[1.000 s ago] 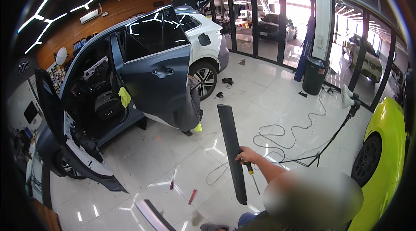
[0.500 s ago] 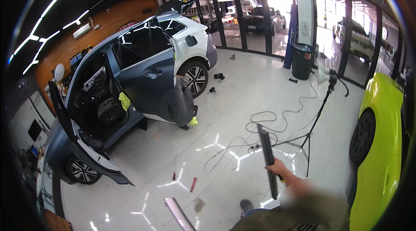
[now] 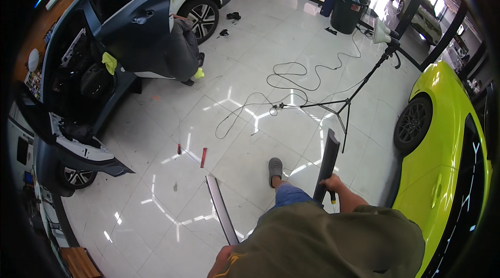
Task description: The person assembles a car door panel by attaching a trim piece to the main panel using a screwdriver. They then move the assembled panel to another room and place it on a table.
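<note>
My right hand (image 3: 331, 183) is closed around a long dark trim panel (image 3: 328, 157), held upright in front of my right side. Below the same hand pokes out a small tool with a black and yellow handle (image 3: 333, 198), perhaps a screwdriver. Low in the view, my left hand (image 3: 225, 253) is at the lower end of a long, narrow silver trim strip (image 3: 221, 207); its fingers are partly hidden, but it appears to grip the strip. My shod foot (image 3: 275, 169) stands between the two pieces.
A black light stand (image 3: 348, 102) with a loose cable (image 3: 291, 73) is ahead. Two red tools (image 3: 203, 157) lie on the floor. A crouching person (image 3: 182, 48) works beside a blue-grey car (image 3: 127, 30) with open doors. A yellow-green car (image 3: 437, 163) stands right; a bin (image 3: 348, 12) is beyond.
My view has tilted down, bringing more of my body and my left hand into sight. The silver strip has shifted right relative to the floor. The dark panel remains in my right hand.
</note>
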The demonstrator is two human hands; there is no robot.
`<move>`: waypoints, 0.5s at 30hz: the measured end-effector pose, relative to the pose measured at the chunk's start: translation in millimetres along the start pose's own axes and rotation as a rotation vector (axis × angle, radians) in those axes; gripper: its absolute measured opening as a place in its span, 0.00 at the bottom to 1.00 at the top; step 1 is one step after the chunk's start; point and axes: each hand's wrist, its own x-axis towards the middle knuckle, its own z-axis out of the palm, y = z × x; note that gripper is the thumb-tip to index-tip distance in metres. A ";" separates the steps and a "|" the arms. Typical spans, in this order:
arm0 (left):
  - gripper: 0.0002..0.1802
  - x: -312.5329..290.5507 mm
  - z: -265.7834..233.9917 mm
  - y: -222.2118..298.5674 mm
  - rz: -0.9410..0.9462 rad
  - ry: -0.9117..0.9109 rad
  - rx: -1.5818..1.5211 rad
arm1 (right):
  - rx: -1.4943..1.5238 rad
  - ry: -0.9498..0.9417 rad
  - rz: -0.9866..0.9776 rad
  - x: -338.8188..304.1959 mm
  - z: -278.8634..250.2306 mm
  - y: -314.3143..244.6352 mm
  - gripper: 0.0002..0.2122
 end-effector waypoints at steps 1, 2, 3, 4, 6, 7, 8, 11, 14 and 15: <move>0.12 18.4 -2.5 -12.7 0.020 0.010 -0.034 | -0.006 -0.022 0.082 5.8 -0.4 11.0 0.15; 0.12 34.8 -4.2 -21.1 0.038 0.024 -0.068 | -0.013 -0.047 0.161 12.4 -0.6 21.3 0.17; 0.12 51.3 -9.5 -9.4 0.060 0.007 -0.057 | -0.024 -0.001 0.172 28.1 2.0 46.6 0.17; 0.12 65.4 -16.9 14.3 0.080 -0.010 -0.046 | -0.032 0.040 0.177 47.8 4.9 62.9 0.17; 0.13 97.8 -56.8 139.9 0.116 -0.107 0.070 | -0.062 -0.063 0.239 60.6 -10.9 46.0 0.17; 0.14 132.7 -68.1 132.3 -0.019 -0.121 -0.016 | -0.039 -0.015 0.273 83.5 -9.8 58.3 0.16; 0.16 160.0 -76.1 102.3 -0.182 -0.123 -0.114 | -0.077 -0.083 0.308 94.8 -18.3 31.0 0.16; 0.25 224.4 -106.6 122.9 -0.383 -0.112 -0.060 | -0.187 -0.149 0.298 126.7 -57.0 -55.0 0.15; 0.33 336.4 -138.4 131.0 -0.690 0.062 0.165 | -0.129 -0.217 0.316 184.1 -92.2 -111.6 0.14; 0.34 372.7 -153.2 165.1 -0.715 0.064 0.151 | -0.112 -0.220 0.327 205.4 -105.9 -127.0 0.14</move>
